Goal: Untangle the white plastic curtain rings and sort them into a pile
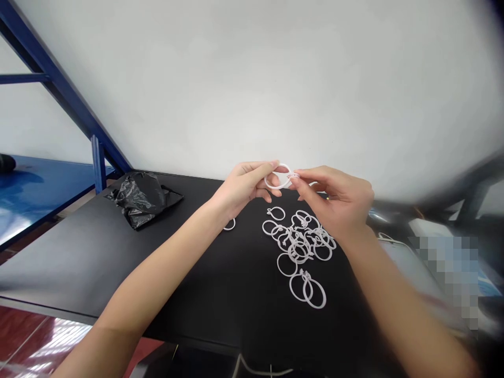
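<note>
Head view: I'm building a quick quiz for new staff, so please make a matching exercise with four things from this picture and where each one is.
Things:
1. held ring
2. pile of rings
3. black bag
4. blue frame

Places:
A. crumpled at the far left of the table
B. left of the table, by the wall
C. pinched between the left hand and the right hand, raised off the table
D. lying loose on the table, just below the right hand

Pairs: 1-C, 2-D, 3-A, 4-B
</note>
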Demonstrator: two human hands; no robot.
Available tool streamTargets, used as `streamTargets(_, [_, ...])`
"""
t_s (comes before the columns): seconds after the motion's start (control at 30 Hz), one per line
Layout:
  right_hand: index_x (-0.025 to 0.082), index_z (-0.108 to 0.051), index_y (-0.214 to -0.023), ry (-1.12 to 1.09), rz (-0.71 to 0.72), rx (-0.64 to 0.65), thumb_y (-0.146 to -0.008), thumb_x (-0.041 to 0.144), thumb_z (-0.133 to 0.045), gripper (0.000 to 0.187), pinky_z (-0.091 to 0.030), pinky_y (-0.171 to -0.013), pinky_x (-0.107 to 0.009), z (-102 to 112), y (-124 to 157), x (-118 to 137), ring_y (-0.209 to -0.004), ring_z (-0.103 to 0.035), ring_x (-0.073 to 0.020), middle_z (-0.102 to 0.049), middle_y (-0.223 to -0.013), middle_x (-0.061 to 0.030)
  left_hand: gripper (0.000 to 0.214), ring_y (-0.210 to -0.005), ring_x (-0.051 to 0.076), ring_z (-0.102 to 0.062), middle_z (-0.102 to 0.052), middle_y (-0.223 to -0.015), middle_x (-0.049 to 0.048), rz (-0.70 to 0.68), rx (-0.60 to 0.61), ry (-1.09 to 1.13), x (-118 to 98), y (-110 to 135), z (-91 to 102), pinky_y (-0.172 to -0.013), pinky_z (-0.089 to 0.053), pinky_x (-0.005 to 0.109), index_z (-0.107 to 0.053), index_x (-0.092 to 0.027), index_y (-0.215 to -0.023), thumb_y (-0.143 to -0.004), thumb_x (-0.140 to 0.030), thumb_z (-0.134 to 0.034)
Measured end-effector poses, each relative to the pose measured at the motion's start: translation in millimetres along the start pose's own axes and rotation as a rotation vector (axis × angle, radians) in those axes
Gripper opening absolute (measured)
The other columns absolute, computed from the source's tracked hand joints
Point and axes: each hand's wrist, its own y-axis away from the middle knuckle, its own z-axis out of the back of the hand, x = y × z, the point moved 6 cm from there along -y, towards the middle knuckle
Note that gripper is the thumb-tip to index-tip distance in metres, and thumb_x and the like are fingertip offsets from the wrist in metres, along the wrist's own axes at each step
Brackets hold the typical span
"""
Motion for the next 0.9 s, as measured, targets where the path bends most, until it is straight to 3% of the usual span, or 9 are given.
streamTargets(0.07, [0.026, -0.071, -0.09, -0.019, 0.055, -0.039, -0.085, 0.015, -0.066, 0.013, -0.059, -0.055, -0.026, -1, 2, 4, -0.069, -0.071, -0.0149, -0.075, -0.081, 0.0008, 0.037, -0.067, 0.009, -0.064, -0.067, -0.097, 0.008, -0.149, -0.044, -0.119, -6, 2, -3.2, -0.053, -0.052, 0.019, -0.064, -0.014, -0.107, -0.099, -0.042, -0.04])
streamTargets(0.13, [0.026, -0.07, -0.089, -0.019, 0.117, -0.071, -0.086, 0.013, -0.065, 0.014, -0.059, -0.056, -0.027, -4, 5, 11, -0.067, -0.07, -0.0148, -0.075, -0.079, 0.0007, 0.038, -0.073, 0.01, -0.063, -0.066, -0.105, 0.0094, -0.448, -0.134, -0.337, -17, 10, -6.7, -0.054, -0.051, 0.02, -0.063, -0.016, -0.108, -0.1, -0.042, -0.037])
streamTargets(0.27, [0.026, -0.067, -0.087, 0.026, 0.28, -0.147, -0.082, 0.008, -0.067, 0.019, -0.057, -0.053, -0.027, -14, 17, 34, -0.061, -0.068, -0.0145, -0.074, -0.073, 0.0005, 0.035, -0.065, 0.011, -0.056, -0.062, -0.077, 0.0047, -1.1, -0.275, -0.666, -23, 38, -18.8, -0.051, -0.043, 0.021, -0.06, -0.016, -0.086, -0.101, -0.035, -0.035])
streamTargets(0.33, [0.025, -0.067, -0.087, 0.034, 0.316, -0.181, -0.081, 0.006, -0.066, 0.02, -0.056, -0.05, -0.026, -19, 24, 42, -0.059, -0.067, -0.0139, -0.073, -0.071, 0.001, 0.038, -0.058, 0.01, -0.051, -0.057, -0.068, 0.0022, -1.237, -0.315, -0.66, -19, 44, -17.7, -0.048, -0.038, 0.022, -0.056, -0.017, -0.078, -0.102, -0.027, -0.028])
streamTargets(0.4, [0.026, -0.067, -0.085, 0.029, 0.291, -0.207, -0.082, 0.007, -0.065, 0.019, -0.056, -0.049, -0.026, -21, 27, 43, -0.059, -0.067, -0.0139, -0.073, -0.072, 0.0014, 0.04, -0.055, 0.01, -0.049, -0.055, -0.065, 0.0016, -1.229, -0.32, -0.662, -19, 43, -14.7, -0.047, -0.036, 0.023, -0.053, -0.017, -0.075, -0.102, -0.024, -0.025])
streamTargets(0.5, [0.024, -0.067, -0.08, -0.042, 0.082, -0.107, -0.085, 0.013, -0.064, 0.012, -0.058, -0.055, -0.027, -23, 18, 21, -0.062, -0.069, -0.0144, -0.073, -0.071, 0.001, 0.044, -0.057, 0.011, -0.05, -0.056, -0.065, 0.0031, -0.968, -0.187, -0.784, -19, 25, -10.8, -0.053, -0.04, 0.024, -0.052, -0.017, -0.073, -0.103, -0.027, -0.021])
streamTargets(0.67, [0.016, -0.071, -0.089, -0.127, -0.473, 0.345, -0.089, 0.033, -0.06, 0.02, -0.06, -0.066, -0.031, -33, 15, -56, -0.068, -0.071, -0.0167, -0.075, -0.082, -0.006, 0.044, -0.063, 0.016, -0.057, -0.063, -0.07, 0.0061, -0.163, 0.138, -1.221, 20, -10, 15.5, -0.061, -0.041, 0.028, -0.058, -0.016, -0.074, -0.1, -0.039, -0.031])
streamTargets(0.77, [0.015, -0.071, -0.095, 0.226, -0.579, 0.646, -0.085, 0.026, -0.062, 0.018, -0.056, -0.069, -0.031, -43, 33, -97, -0.075, -0.07, -0.0188, -0.074, -0.085, -0.0074, 0.039, -0.082, 0.023, -0.065, -0.07, -0.091, 0.0116, 0.323, 0.203, -1.362, 58, -14, 44.0, -0.066, -0.044, 0.03, -0.064, -0.015, -0.092, -0.095, -0.045, -0.04])
streamTargets(0.9, [0.013, -0.07, -0.092, 0.312, -0.558, 0.791, -0.078, 0.018, -0.069, 0.015, -0.053, -0.076, -0.033, -62, 57, -124, -0.086, -0.068, -0.0228, -0.073, -0.092, -0.01, 0.037, -0.076, 0.024, -0.068, -0.073, -0.086, 0.0108, 0.563, 0.274, -1.352, 85, -12, 60.0, -0.065, -0.048, 0.03, -0.064, -0.016, -0.107, -0.089, -0.045, -0.05])
